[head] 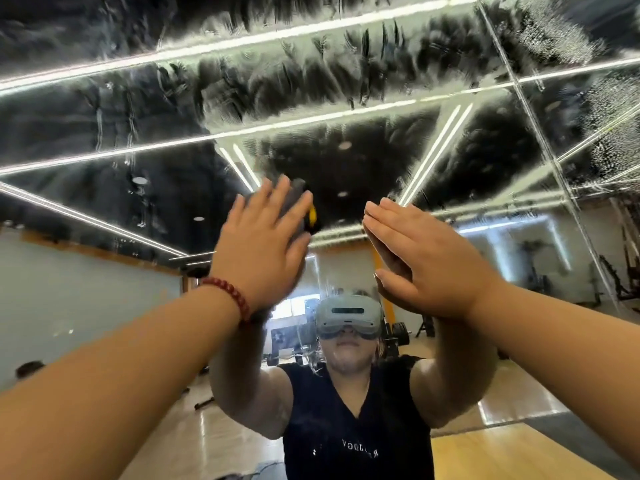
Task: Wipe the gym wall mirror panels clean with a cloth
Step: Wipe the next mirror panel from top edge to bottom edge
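The wall mirror (145,299) fills the view, and its upper part is smeared with streaky wet film (311,77). My left hand (259,244), with a red bead bracelet at the wrist, presses flat with straight fingers on a dark grey cloth (301,206) that has a yellow edge, held against the glass. My right hand (426,261) lies flat on the mirror just to the right, fingers straight and together, holding nothing. Most of the cloth is hidden under my left palm.
A vertical seam (540,140) between mirror panels runs down the right side. Droplets cover the panel at the upper right (554,39). The glass reflects me, ceiling light strips, gym equipment (398,337) and a wooden floor (502,455).
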### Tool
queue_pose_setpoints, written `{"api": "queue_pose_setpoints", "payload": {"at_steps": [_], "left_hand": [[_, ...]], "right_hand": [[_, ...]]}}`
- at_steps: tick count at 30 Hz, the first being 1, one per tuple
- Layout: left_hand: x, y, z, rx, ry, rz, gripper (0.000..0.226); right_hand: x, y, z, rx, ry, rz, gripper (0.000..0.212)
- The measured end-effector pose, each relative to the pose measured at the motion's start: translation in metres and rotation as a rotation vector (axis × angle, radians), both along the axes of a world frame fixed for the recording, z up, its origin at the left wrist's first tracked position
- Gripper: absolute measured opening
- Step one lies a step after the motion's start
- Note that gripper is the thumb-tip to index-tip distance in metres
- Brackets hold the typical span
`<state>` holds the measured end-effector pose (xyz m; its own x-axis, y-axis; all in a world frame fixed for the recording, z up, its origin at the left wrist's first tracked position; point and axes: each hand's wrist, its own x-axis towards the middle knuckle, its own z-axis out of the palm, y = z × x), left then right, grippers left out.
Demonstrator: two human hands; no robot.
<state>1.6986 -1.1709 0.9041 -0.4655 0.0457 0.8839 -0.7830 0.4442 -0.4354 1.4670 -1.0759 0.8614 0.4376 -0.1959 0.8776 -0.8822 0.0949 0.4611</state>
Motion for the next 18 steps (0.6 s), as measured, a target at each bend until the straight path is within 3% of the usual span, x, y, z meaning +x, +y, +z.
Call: {"api": "queue_pose_setpoints", "payload": {"at_steps": [3, 6, 8, 11, 13, 18], "left_hand": [[-0.016, 0.004, -0.06, -0.15, -0.284, -0.064, 0.06], [-0.016, 0.006, -0.09, -0.126, -0.478, -0.023, 0.058], [-0.013, 0.01, -0.07, -0.065, -0.367, -0.04, 0.058], [-0.005, 0.012, -0.018, 0.158, 0.071, -0.025, 0.057], [-0.007, 0.01, -0.018, 0.147, 0.144, -0.003, 0.058], [-0.026, 0.012, -0.121, -0.073, -0.335, -0.076, 0.06]], "right_hand": [[0.001, 0.002, -0.004, 0.027, -0.016, 0.024, 0.071], [0.002, 0.006, -0.023, 0.085, -0.058, 0.033, 0.074], [0.002, 0.008, -0.041, 0.095, -0.095, 0.049, 0.075], [0.005, 0.009, -0.067, 0.056, -0.135, 0.034, 0.075], [0.013, 0.006, -0.082, 0.027, -0.174, 0.028, 0.075], [0.023, -0.005, -0.103, 0.076, -0.232, 0.092, 0.073]]}}
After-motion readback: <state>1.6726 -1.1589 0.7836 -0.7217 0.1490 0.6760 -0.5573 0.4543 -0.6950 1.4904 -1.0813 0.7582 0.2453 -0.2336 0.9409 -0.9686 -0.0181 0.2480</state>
